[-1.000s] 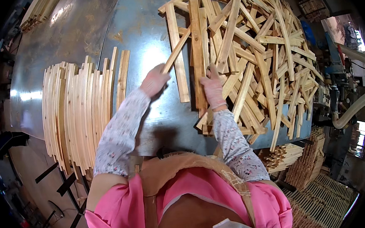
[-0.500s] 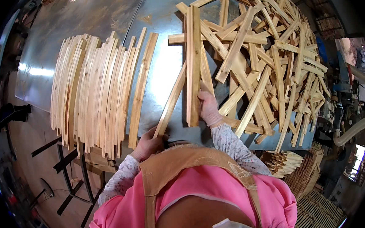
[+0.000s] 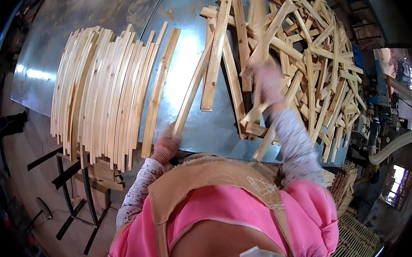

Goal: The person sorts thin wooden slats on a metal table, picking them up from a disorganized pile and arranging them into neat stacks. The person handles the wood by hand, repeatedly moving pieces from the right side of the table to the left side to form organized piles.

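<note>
My left hand (image 3: 168, 141) is at the near edge of the metal table (image 3: 184, 89), its fingers closed round the near end of a wooden slat (image 3: 194, 84). That slat slants away from me, its far end against other slats (image 3: 219, 46) in the middle. Over the jumbled pile of slats (image 3: 301, 50) on the right, my right hand (image 3: 269, 83) is smeared by motion. A blurred wooden slat (image 3: 258, 24) extends from its fingers, away from me. Left of my left hand lies a single slat (image 3: 162, 88), beside a row of slats (image 3: 101, 95) laid side by side.
A black metal frame (image 3: 89, 198) stands on the floor at the left, below the table edge. More stacked wood (image 3: 346, 181) is at the lower right. A pale hose (image 3: 396, 146) and machinery are at the far right.
My right hand has moved right and away from me, over the pile. The slats it held upright in the picture's middle are no longer in it. My left hand keeps its slat.
</note>
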The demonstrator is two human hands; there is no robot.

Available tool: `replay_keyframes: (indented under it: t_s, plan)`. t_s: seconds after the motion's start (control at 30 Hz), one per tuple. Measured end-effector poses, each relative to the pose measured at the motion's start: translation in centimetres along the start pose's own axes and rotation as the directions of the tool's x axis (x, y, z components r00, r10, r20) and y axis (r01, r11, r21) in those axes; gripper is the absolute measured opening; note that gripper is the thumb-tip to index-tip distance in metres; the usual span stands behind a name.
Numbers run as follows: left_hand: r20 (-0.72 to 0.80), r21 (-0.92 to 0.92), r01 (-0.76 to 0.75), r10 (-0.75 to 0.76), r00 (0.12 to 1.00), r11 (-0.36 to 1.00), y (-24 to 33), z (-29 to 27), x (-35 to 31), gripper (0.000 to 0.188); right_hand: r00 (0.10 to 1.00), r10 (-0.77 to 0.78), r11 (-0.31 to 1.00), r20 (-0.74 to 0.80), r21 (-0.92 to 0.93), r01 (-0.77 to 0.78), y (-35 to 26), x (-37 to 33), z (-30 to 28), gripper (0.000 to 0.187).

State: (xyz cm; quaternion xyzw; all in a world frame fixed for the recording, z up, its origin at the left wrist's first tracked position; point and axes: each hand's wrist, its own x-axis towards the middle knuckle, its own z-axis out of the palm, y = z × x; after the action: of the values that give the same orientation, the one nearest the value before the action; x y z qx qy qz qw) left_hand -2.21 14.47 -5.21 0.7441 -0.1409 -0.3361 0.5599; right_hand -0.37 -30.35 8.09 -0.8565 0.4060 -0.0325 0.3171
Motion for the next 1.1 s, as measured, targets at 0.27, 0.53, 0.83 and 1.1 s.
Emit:
replay_keyframes:
  t_s: [0.27, 0.53, 0.83, 1.1]
  plan:
    - [-0.003, 0.23, 0.106, -0.108, 0.994, 0.967, -0.4, 1.0, -0.4, 0.053, 0.969, -0.237, 0.971, -0.069, -0.015, 0.237, -9.1, 1.4, 0.7, 0.072]
    - [-0.293, 0.22, 0.063, 0.004, 0.956, 0.973, -2.5, -0.3, -3.3, 0.055, 0.977, 0.146, 0.989, 0.159, -0.047, -0.14, -4.5, -1.0, 11.9, 0.108]
    - [-0.372, 0.656, 0.099, 0.206, 0.905, 0.748, -1.7, -1.8, -5.9, 0.072, 0.872, -0.31, 0.817, 0.38, -0.363, 0.448, 0.9, 0.8, 10.0, 0.044]
    - [-0.401, 0.802, 0.347, 0.007, 0.916, 0.487, 1.0, -5.5, -5.7, 0.067, 0.937, 0.032, 0.878, 0.347, 0.438, -0.193, -9.4, -3.0, 13.3, 0.072]
